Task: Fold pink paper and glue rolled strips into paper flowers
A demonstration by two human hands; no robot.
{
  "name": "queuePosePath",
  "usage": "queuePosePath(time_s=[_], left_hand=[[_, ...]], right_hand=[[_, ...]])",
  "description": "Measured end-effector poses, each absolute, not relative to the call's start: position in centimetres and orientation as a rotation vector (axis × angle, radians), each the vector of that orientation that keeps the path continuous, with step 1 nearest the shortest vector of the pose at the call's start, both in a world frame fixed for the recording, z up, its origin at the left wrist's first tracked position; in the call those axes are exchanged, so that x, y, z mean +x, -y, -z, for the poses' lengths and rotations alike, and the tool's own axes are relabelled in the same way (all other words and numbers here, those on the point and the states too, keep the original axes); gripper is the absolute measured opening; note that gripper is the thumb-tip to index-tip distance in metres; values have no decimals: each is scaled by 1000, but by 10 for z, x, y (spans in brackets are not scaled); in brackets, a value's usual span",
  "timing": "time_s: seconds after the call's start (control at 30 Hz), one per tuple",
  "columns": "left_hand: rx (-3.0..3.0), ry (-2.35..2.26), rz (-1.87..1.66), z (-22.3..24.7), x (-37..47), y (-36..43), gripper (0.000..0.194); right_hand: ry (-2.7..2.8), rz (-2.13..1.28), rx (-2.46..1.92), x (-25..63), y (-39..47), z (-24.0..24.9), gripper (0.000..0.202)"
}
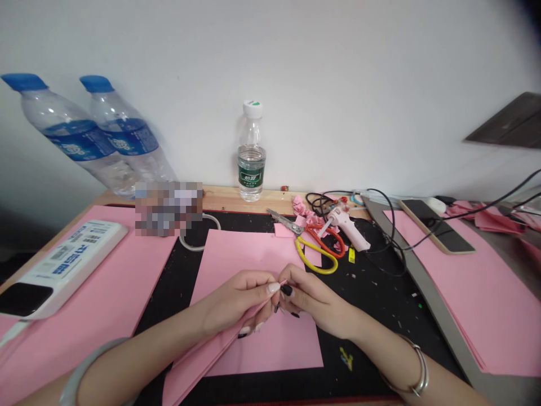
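Note:
My left hand (249, 299) and my right hand (306, 296) meet over the middle of the table. Thumbs and fingers of both pinch the tip of a folded pink paper (211, 361), which slants down to the lower left under my left forearm. Beneath them a flat pink sheet (296, 349) lies on the black mat (380, 316). Just beyond my right hand are scissors (316, 256) with one yellow and one red handle. The fingertips partly hide the pinched end of the paper.
A glue gun (349, 228) with a black cord lies near crumpled pink scraps (299, 204). A small bottle (252, 163) stands by the wall, large bottles (80, 141) at left. Pink stacks flank the mat, with a power bank (63, 270) left and a phone (437, 225) right.

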State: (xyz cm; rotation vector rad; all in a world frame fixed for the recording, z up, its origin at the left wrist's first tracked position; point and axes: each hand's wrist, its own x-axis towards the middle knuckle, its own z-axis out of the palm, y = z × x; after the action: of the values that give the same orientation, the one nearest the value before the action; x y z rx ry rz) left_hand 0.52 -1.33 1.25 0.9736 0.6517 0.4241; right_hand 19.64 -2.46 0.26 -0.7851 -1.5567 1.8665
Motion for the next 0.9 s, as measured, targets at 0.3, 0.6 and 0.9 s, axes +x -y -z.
queuePosePath(time_s=[0.3, 0.6, 0.9], left_hand=[[974, -645, -420, -12, 5, 13, 33], [1017, -631, -408, -9, 5, 12, 33], [909, -599, -398, -14, 2, 15, 30]], right_hand=[[1571, -1851, -760, 197, 25, -1, 24], [1624, -1819, -743, 197, 24, 0, 21], [1683, -1747, -833, 200, 23, -1, 24]])
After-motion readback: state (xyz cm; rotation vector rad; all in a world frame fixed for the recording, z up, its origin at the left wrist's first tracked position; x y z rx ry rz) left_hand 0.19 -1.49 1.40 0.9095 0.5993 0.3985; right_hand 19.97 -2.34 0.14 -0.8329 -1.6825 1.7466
